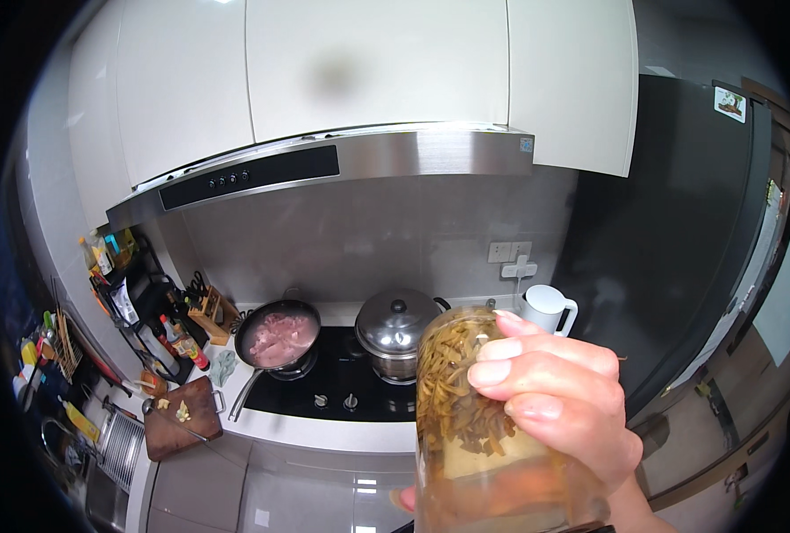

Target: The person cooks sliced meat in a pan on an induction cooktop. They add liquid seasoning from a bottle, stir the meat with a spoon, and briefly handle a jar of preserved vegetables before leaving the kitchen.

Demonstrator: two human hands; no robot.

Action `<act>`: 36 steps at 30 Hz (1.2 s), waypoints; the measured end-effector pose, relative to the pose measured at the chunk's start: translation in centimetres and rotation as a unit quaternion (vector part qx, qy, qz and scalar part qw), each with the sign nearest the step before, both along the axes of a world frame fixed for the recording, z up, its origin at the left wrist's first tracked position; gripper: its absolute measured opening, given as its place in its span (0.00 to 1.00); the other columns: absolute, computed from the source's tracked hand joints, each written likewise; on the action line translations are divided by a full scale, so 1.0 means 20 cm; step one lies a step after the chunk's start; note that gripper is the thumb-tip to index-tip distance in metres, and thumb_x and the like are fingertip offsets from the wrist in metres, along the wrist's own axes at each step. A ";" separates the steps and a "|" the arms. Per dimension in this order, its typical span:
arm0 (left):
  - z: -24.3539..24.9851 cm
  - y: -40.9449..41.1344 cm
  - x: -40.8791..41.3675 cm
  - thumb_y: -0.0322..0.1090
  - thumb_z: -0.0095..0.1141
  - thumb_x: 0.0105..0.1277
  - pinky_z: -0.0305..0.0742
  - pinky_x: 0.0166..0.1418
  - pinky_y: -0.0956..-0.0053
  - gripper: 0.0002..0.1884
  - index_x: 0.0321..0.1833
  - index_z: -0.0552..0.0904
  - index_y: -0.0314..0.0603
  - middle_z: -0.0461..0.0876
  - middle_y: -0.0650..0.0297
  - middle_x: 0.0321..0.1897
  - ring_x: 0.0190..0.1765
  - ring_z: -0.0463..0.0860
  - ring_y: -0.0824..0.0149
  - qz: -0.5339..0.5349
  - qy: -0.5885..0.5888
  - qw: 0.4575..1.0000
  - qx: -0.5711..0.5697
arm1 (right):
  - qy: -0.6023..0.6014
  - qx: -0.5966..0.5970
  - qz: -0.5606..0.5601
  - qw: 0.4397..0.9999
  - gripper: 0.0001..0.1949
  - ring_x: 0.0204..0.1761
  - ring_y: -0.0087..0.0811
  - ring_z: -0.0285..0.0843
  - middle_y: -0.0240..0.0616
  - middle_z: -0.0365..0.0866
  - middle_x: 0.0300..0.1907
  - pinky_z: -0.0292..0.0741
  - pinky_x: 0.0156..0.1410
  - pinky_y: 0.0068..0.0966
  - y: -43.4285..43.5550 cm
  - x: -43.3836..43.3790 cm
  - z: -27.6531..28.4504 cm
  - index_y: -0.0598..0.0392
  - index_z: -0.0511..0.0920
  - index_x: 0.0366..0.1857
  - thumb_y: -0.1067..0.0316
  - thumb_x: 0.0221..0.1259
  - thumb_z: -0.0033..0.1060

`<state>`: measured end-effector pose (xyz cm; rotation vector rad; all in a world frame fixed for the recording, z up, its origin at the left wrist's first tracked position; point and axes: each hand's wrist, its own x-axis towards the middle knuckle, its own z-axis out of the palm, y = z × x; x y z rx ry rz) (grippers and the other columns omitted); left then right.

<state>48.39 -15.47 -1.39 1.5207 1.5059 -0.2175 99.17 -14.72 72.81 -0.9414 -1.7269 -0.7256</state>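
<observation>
My right hand (pixel 561 400) is wrapped around a clear drinking bottle (pixel 461 460), close to the camera. The bottle is tilted, with its rounded end pointing away from me. Loose tea leaves (pixel 458 386) crowd that far end, in amber liquid. A small skin-coloured patch (pixel 405 498) shows at the bottle's lower left edge; I cannot tell what it is. My left hand is out of view. Beyond the bottle, a lidded steel pot (pixel 398 330) stands on the black gas hob (pixel 331 393), partly hidden by the bottle.
On the left burner, a frying pan (pixel 278 333) holds pink meat in cloudy liquid. Garlic and a ladle lie on a wooden cutting board (pixel 168 433). A knife block (pixel 213 313) and bottles (pixel 185 343) stand further left. A white kettle (pixel 546 306) stands before the dark refrigerator (pixel 668 200).
</observation>
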 end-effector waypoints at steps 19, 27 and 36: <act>0.03 0.27 0.17 0.40 0.61 0.76 0.82 0.48 0.63 0.14 0.55 0.89 0.40 0.92 0.51 0.46 0.45 0.88 0.58 0.005 -0.027 1.000 -0.013 | -0.060 0.050 -0.021 0.997 0.39 0.44 0.46 0.92 0.50 0.90 0.42 0.86 0.64 0.57 -0.02 0.00 0.10 0.53 0.73 0.48 0.60 0.33 1.00; 0.03 0.33 0.19 0.38 0.61 0.76 0.81 0.45 0.65 0.12 0.54 0.88 0.38 0.92 0.51 0.45 0.43 0.87 0.60 0.009 -0.033 0.999 -0.011 | -0.052 0.063 -0.023 0.996 0.36 0.42 0.46 0.92 0.51 0.90 0.41 0.86 0.64 0.58 -0.03 -0.04 0.12 0.53 0.72 0.47 0.62 0.37 0.97; 0.04 0.37 0.20 0.35 0.61 0.76 0.80 0.42 0.66 0.11 0.52 0.88 0.37 0.92 0.51 0.44 0.40 0.86 0.61 0.012 -0.041 0.999 -0.013 | -0.074 0.043 -0.015 0.996 0.38 0.46 0.45 0.90 0.50 0.89 0.44 0.86 0.65 0.55 -0.05 0.00 0.10 0.53 0.72 0.50 0.61 0.36 0.98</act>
